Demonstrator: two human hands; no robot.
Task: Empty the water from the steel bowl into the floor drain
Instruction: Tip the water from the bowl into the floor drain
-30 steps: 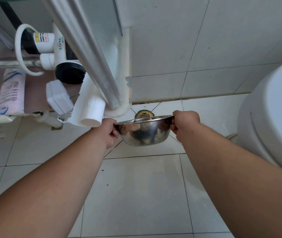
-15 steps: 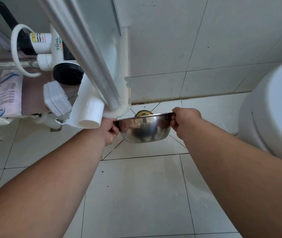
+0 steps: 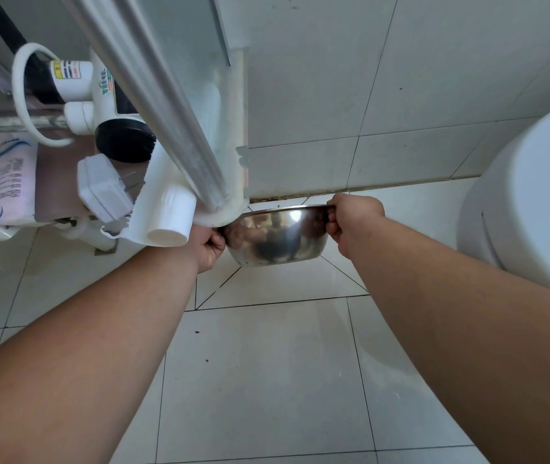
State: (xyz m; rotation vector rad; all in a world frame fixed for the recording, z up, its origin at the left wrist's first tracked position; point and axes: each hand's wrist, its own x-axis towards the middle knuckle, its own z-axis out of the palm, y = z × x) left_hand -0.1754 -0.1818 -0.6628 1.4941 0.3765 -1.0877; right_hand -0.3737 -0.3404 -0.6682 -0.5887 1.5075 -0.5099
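I hold a shiny steel bowl [image 3: 277, 237] by its rim above the white floor tiles, close to the wall. My left hand [image 3: 207, 246] grips the left rim and my right hand [image 3: 354, 222] grips the right rim. The bowl tilts away from me, so I see its outer side and base, not its inside. The floor drain is hidden behind the bowl. No water is visible.
A white toilet [image 3: 531, 209] stands at the right. At the left a metal rail [image 3: 153, 105] slants down over a toilet paper roll [image 3: 170, 221], a white plug box [image 3: 104, 189] and a white pipe fitting [image 3: 83, 105]. A tiled wall [image 3: 384, 95] is just behind the bowl.
The bowl has moved forward towards the wall and tipped further away from me. It now covers the brass drain that showed behind its rim before.
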